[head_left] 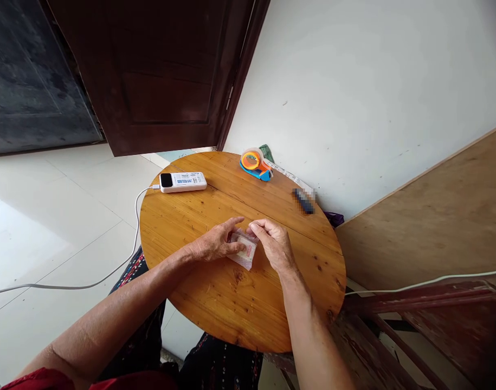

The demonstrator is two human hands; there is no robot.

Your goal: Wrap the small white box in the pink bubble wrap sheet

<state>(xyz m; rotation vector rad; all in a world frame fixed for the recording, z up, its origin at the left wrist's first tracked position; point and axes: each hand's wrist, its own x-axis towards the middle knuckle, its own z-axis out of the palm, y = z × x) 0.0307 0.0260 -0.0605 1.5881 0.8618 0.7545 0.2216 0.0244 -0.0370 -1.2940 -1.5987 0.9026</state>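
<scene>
A small, flat, cream-coloured block with red print lies inside a clear, pinkish plastic wrapper [246, 263] on the round wooden table. From the left, my left hand [217, 242] grips this wrapped block, its thumb pressed on the top and its index finger stretched out past the far edge. My right hand [274, 242] is closed in a pinch at the wrapper's upper right corner, thumb against index finger. The bit of film between those fingertips is mostly hidden.
The wooden table [215, 292] carries a white device [183, 182] with a cable at its far left. An orange and blue tape dispenser [256, 164] stands at the back, and a dark blurred object [303, 201] lies right. A wall and wooden panel border the right side.
</scene>
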